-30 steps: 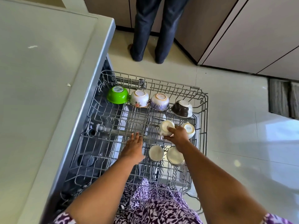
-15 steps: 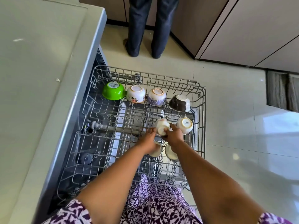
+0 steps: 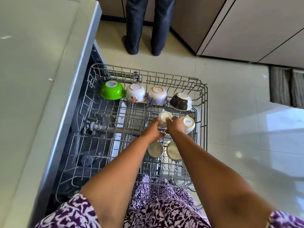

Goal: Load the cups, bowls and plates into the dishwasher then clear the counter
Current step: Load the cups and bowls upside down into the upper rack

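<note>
The grey wire dishwasher rack (image 3: 203, 112) is pulled out over the floor. Along its far side sit upside-down bowls: a green bowl (image 3: 112, 90), a floral white bowl (image 3: 135, 93), a purple-patterned bowl (image 3: 157, 95) and a brown-and-white bowl (image 3: 181, 101). My left hand (image 3: 153, 130) and my right hand (image 3: 175, 126) both grip an upturned white cup (image 3: 164, 117) in the rack's middle right. A second white cup (image 3: 189, 124) stands just right of it. Two more cups (image 3: 155, 149) (image 3: 173, 151) sit nearer me, partly hidden by my arms.
The pale counter (image 3: 32, 79) runs along the left above the dishwasher. A person in dark trousers (image 3: 146, 25) stands on the tiled floor beyond the rack. Beige cabinets (image 3: 246, 27) fill the upper right, and a grey mat (image 3: 287, 87) lies at the right.
My left hand has moved right from the rack wires to join my right hand on the white cup.
</note>
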